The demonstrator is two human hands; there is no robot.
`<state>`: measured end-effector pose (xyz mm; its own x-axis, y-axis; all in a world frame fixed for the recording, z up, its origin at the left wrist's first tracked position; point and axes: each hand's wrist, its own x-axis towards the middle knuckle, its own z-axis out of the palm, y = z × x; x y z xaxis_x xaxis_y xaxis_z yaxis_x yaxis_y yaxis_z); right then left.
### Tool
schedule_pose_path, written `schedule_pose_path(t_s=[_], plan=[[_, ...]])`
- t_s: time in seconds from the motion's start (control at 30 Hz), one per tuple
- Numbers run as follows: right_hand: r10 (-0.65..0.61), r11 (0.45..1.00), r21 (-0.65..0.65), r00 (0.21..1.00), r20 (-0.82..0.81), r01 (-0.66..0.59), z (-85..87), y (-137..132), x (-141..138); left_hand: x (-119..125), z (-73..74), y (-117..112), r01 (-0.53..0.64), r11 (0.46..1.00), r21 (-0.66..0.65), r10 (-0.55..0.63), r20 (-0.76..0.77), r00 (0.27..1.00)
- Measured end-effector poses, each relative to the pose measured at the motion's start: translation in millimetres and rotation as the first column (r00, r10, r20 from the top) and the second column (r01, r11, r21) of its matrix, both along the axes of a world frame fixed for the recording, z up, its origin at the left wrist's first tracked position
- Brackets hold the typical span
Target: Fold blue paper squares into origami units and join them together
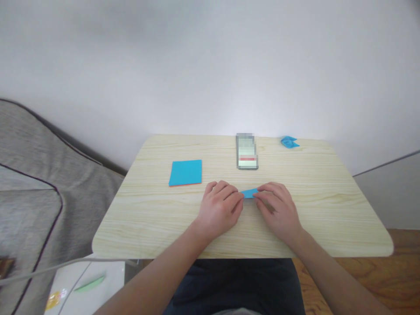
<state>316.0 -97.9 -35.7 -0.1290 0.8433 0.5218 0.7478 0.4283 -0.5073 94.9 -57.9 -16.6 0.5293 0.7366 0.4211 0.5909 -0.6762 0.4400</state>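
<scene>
A small folded piece of blue paper [249,193] lies on the light wooden table [164,218] near its middle. My left hand [220,208] pinches the paper's left end, fingers curled. My right hand [277,208] pinches the right end, fingers pressed on it. Most of the paper is hidden under the fingers. A stack of blue square sheets [185,172] lies to the left of my hands.
A phone [246,151] lies behind my hands. At the table's far right corner sits a folded blue paper figure [289,141]. A grey cushion [29,183] is at the left, a white wall behind, wood floor at the right.
</scene>
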Motion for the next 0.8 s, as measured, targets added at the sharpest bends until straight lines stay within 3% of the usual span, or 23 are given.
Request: schedule_pose_path(t_s=[0.13, 0.23, 0.3, 0.4, 0.5, 0.6, 0.8], plan=[[-0.038, 0.973, -0.227, 0.961, -0.274, -0.026, 12.8, 1.2, -5.0, 1.4, 2.8, 5.7, -0.012, 0.965, -0.262, 0.097, 0.315, 0.944], [-0.198, 0.895, -0.443, 0.837, -0.51, -0.058, 22.4, 6.9, -9.4, 5.1, 8.5, 15.0, 0.027, 0.855, -0.518, 0.27, 0.489, 0.83], [-0.269, 0.873, -0.479, 0.723, -0.636, -0.097, 29.1, 14.4, -12.2, 8.9, 15.1, 23.1, 0.136, 0.77, -0.624, 0.319, 0.559, 0.765], [-0.274, 0.871, -0.47, 0.655, -0.704, -0.14, 43.2, 29.7, -14.4, 15.7, 31.0, 38.0, 0.245, 0.714, -0.656, 0.371, 0.651, 0.662], [-0.222, 0.864, -0.473, 0.71, -0.668, -0.175, 63.8, 47.6, -13.1, 21.8, 52.9, 56.7, 0.255, 0.737, -0.626, 0.338, 0.668, 0.663], [-0.164, 0.896, -0.407, 0.721, -0.674, -0.177, 87.2, 66.9, -8.9, 27.5, 76.5, 77.4, 0.293, 0.753, -0.588, 0.248, 0.667, 0.702], [-0.066, 0.967, -0.218, 0.699, -0.712, -0.131, 124.8, 105.1, -0.9, 38.5, 115.7, 113.0, 0.398, 0.783, -0.478, 0.17, 0.78, 0.603]])
